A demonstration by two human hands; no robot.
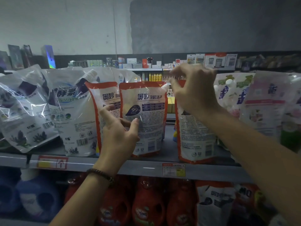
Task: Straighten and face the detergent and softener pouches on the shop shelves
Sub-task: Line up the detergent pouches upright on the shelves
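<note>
A long grey shelf [146, 167] carries a row of pouches. The white and purple pouches [71, 111] lean crooked at the left, three red-edged ones stand in the middle, and the pink and green pouches [263, 108] stand at the right. Red bottles [146, 207] fill the level below. The middle red-edged pouch [146, 115] stands upright and faces out. The left hand [118, 136] is before its lower left part with the grip spread and the thumb over the front. The right hand [195, 92] reaches the top of the right red-edged pouch [195, 141]. Its grip is blurred, so I cannot tell if it pinches. A bead bracelet [101, 174] sits on the left wrist.
</note>
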